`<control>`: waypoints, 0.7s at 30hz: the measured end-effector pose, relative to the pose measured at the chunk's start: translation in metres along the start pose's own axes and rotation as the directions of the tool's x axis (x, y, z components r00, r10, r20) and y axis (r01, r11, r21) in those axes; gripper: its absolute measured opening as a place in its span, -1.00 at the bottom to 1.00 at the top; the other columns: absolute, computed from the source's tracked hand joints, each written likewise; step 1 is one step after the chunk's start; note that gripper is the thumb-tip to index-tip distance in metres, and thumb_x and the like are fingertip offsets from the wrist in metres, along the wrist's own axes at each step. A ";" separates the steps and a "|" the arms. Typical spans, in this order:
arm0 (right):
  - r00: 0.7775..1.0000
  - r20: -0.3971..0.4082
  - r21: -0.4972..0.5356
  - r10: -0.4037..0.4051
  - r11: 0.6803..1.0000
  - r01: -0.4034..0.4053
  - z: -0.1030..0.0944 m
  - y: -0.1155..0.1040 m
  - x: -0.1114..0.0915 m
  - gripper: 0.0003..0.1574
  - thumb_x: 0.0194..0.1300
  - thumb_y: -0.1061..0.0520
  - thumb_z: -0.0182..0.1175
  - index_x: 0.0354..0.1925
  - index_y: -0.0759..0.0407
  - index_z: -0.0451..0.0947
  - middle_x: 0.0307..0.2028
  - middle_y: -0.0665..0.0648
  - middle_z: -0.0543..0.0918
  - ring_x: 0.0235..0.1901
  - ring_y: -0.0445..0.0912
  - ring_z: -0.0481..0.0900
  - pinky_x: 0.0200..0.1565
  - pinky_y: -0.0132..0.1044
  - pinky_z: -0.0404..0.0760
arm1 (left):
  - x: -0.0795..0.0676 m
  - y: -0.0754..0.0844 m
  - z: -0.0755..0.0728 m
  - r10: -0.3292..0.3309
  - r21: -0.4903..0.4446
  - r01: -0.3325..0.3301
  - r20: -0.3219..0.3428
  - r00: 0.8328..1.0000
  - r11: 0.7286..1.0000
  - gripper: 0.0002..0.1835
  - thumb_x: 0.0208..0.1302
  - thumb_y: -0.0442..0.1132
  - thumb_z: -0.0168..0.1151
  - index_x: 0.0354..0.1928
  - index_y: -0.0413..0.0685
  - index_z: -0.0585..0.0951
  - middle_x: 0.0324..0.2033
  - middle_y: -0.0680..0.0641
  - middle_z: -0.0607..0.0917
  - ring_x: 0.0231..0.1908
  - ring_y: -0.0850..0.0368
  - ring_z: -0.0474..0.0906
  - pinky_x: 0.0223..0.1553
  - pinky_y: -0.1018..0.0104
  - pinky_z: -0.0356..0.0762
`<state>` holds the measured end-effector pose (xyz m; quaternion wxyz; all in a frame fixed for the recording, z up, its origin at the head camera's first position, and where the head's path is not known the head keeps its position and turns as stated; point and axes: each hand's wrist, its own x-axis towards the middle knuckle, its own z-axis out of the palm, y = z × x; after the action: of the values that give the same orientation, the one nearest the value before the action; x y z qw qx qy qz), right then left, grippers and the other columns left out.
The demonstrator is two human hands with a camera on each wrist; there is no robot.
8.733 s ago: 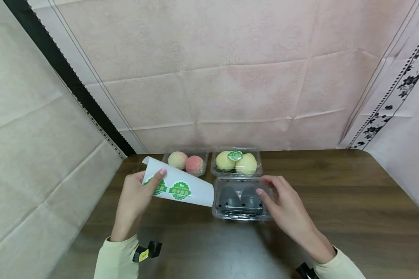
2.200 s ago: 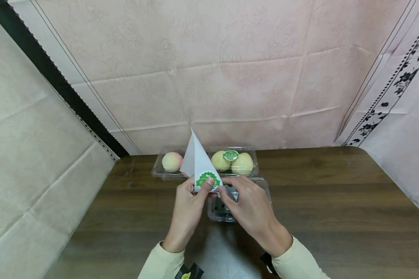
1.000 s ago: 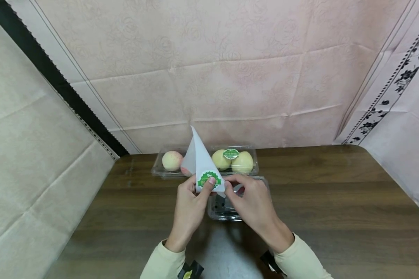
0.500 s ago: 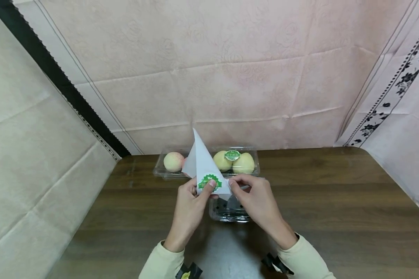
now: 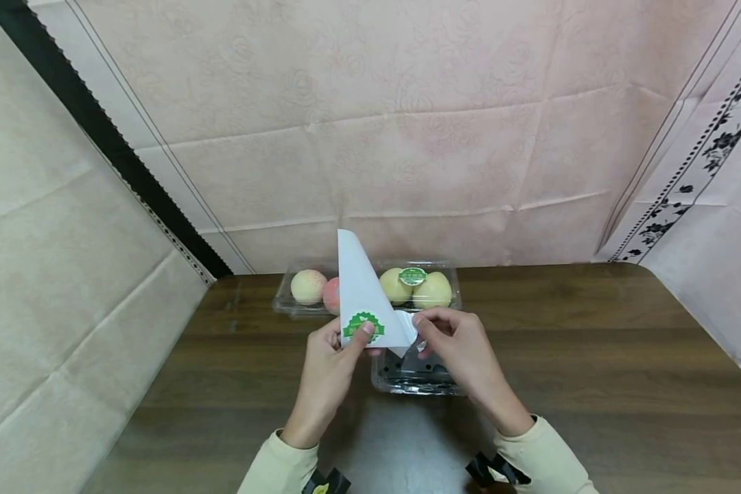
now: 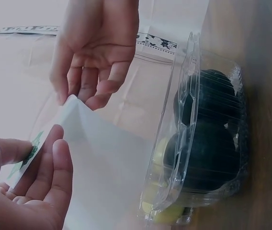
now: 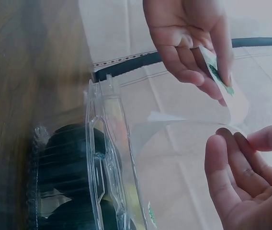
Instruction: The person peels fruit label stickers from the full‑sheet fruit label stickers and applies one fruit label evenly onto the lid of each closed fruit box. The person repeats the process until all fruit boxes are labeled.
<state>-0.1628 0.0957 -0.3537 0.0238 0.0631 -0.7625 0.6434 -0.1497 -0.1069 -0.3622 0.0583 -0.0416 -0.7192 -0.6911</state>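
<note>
My left hand (image 5: 328, 374) pinches a white sticker sheet (image 5: 364, 288) between thumb and fingers, with the thumb beside a green round sticker (image 5: 358, 322). The folded sheet stands up to a narrow top. On its right side, the fingertips of my right hand (image 5: 469, 357) pinch a curled white edge; whether this is backing or a label, I cannot tell. Just beneath the hands is a closed clear plastic clamshell (image 5: 401, 383), partly hidden. Two dark round fruits (image 6: 205, 155) lie inside it, seen in the left wrist view.
Behind, a clear clamshell (image 5: 453, 274) holds two pale yellow-green fruits (image 5: 432, 291) and bears a green sticker (image 5: 412, 276). To its left, another clamshell (image 5: 282, 302) contains peaches (image 5: 309, 287). The wooden table (image 5: 568, 329) ends against a hanging pale cloth (image 5: 438, 158).
Earlier my right hand was at the front clamshell while the left held the sheet farther left. Both hands then met at the sheet; lately the right has drawn its edge rightward, and the top has widened.
</note>
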 end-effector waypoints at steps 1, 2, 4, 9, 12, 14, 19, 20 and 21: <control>1.000 0.005 0.012 0.010 1.000 -0.010 -0.001 0.000 0.000 -0.76 0.53 0.20 0.25 -0.02 0.36 0.73 -0.28 0.25 0.74 -0.42 -0.02 0.70 -0.29 -0.14 0.79 | 0.000 0.000 0.000 -0.001 -0.001 0.001 0.000 1.000 1.000 -0.75 0.50 -0.29 0.31 0.02 -0.37 0.71 -0.28 -0.21 0.83 -0.37 0.13 0.76 -0.11 0.33 0.68; 1.000 0.009 0.022 0.018 1.000 -0.018 -0.001 0.000 0.000 -0.76 0.54 0.20 0.25 -0.01 0.37 0.73 -0.28 0.26 0.74 -0.42 -0.01 0.70 -0.28 -0.12 0.79 | 0.000 0.000 0.000 -0.002 -0.003 0.002 0.000 1.000 1.000 -0.76 0.50 -0.29 0.31 0.02 -0.37 0.71 -0.27 -0.21 0.84 -0.36 0.14 0.76 -0.10 0.32 0.69; 1.000 0.016 0.039 0.027 0.999 -0.027 -0.002 0.000 0.001 -0.75 0.54 0.20 0.24 0.00 0.38 0.72 -0.27 0.26 0.74 -0.41 -0.01 0.70 -0.27 -0.09 0.80 | 0.001 0.000 -0.001 -0.002 -0.003 0.002 -0.002 1.000 1.000 -0.76 0.50 -0.29 0.30 0.02 -0.36 0.71 -0.25 -0.22 0.84 -0.35 0.13 0.76 -0.09 0.30 0.70; 0.999 0.024 0.040 0.030 0.999 -0.031 -0.004 -0.001 0.001 -0.74 0.55 0.19 0.23 0.01 0.37 0.71 -0.27 0.26 0.73 -0.42 0.00 0.71 -0.26 -0.08 0.80 | 0.001 0.001 -0.003 0.005 -0.001 -0.005 0.001 1.000 1.000 -0.76 0.51 -0.30 0.29 0.03 -0.38 0.71 -0.21 -0.23 0.83 -0.34 0.13 0.77 -0.11 0.32 0.71; 0.999 0.030 0.038 0.028 0.999 -0.029 -0.004 -0.001 0.001 -0.73 0.56 0.18 0.23 0.01 0.37 0.71 -0.27 0.27 0.73 -0.41 0.00 0.71 -0.26 -0.09 0.80 | 0.002 0.001 -0.004 0.005 0.007 -0.005 0.005 1.000 1.000 -0.76 0.51 -0.30 0.29 0.03 -0.37 0.71 -0.20 -0.23 0.83 -0.34 0.12 0.77 -0.11 0.32 0.72; 0.999 0.035 0.041 0.026 0.999 -0.027 -0.004 -0.001 0.001 -0.73 0.56 0.18 0.23 0.02 0.38 0.71 -0.26 0.27 0.73 -0.40 0.00 0.71 -0.26 -0.09 0.80 | 0.002 0.001 -0.005 0.003 0.022 -0.004 0.007 1.000 1.000 -0.76 0.51 -0.30 0.29 0.04 -0.36 0.71 -0.19 -0.22 0.84 -0.33 0.11 0.76 -0.10 0.30 0.72; 0.999 0.029 0.035 0.039 0.999 -0.040 -0.006 0.000 0.001 -0.75 0.55 0.20 0.23 0.02 0.36 0.71 -0.24 0.27 0.73 -0.39 0.01 0.71 -0.24 -0.05 0.80 | 0.002 0.001 -0.007 -0.010 0.050 0.009 0.015 1.000 0.999 -0.78 0.51 -0.30 0.28 0.05 -0.30 0.73 -0.17 -0.18 0.84 -0.33 0.06 0.76 -0.06 0.27 0.71; 0.999 0.028 0.031 0.043 0.999 -0.044 -0.007 0.000 0.002 -0.75 0.55 0.20 0.23 0.03 0.36 0.71 -0.23 0.27 0.73 -0.39 0.01 0.71 -0.23 -0.04 0.80 | 0.002 0.001 -0.007 -0.011 0.052 0.011 0.016 1.000 0.999 -0.78 0.51 -0.30 0.28 0.05 -0.29 0.73 -0.17 -0.17 0.84 -0.32 0.06 0.76 -0.05 0.27 0.71; 0.998 0.026 0.030 0.049 0.998 -0.050 -0.007 0.001 0.002 -0.75 0.55 0.21 0.23 0.02 0.35 0.71 -0.23 0.27 0.73 -0.39 0.01 0.71 -0.22 -0.04 0.80 | 0.002 0.002 -0.008 -0.012 0.055 0.011 0.016 1.000 0.998 -0.78 0.51 -0.31 0.29 0.05 -0.29 0.73 -0.17 -0.17 0.84 -0.32 0.05 0.76 -0.05 0.28 0.71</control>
<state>-0.1653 0.1025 -0.3531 -0.0026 0.0528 -0.7542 0.6545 -0.1512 -0.1146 -0.3600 0.0495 -0.0416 -0.7385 -0.6711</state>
